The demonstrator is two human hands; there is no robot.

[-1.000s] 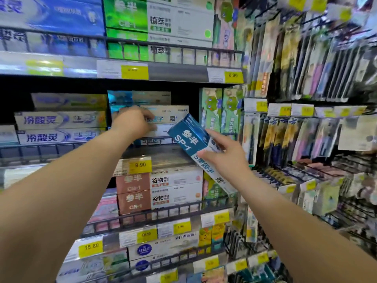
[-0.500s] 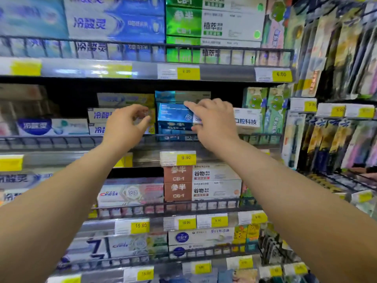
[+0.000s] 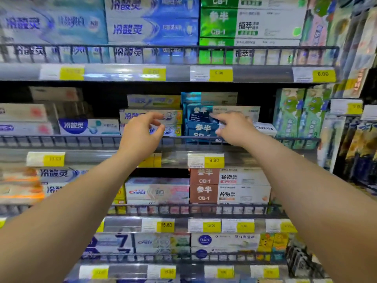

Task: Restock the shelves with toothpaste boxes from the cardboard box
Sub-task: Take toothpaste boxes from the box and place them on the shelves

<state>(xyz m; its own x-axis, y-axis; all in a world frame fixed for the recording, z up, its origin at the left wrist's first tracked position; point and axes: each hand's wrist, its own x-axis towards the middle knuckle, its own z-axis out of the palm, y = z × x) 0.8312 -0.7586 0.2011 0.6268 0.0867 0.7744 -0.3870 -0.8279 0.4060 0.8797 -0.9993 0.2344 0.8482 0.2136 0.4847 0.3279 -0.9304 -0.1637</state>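
A blue toothpaste box (image 3: 199,115) sits slightly tilted on top of a stack of matching blue boxes (image 3: 201,129) on the second shelf (image 3: 61,140). My right hand (image 3: 234,129) reaches over the wire rail and holds the top box's right part between forefinger and thumb. My left hand (image 3: 140,135) hovers just left of it, fingers loosely curled and holding nothing, in front of white and blue boxes (image 3: 146,116). The cardboard box is not in view.
Wire rails (image 3: 183,48) front every shelf, with yellow price tags (image 3: 214,160) below. Brown and white boxes (image 3: 228,186) fill the shelf underneath, green ones (image 3: 251,23) the shelf above. Toothbrush packs (image 3: 355,152) hang at the right.
My right hand brought the blue box from mid-air onto the stack on the second shelf. My left hand drew back from the boxes and now hovers with nothing in it.
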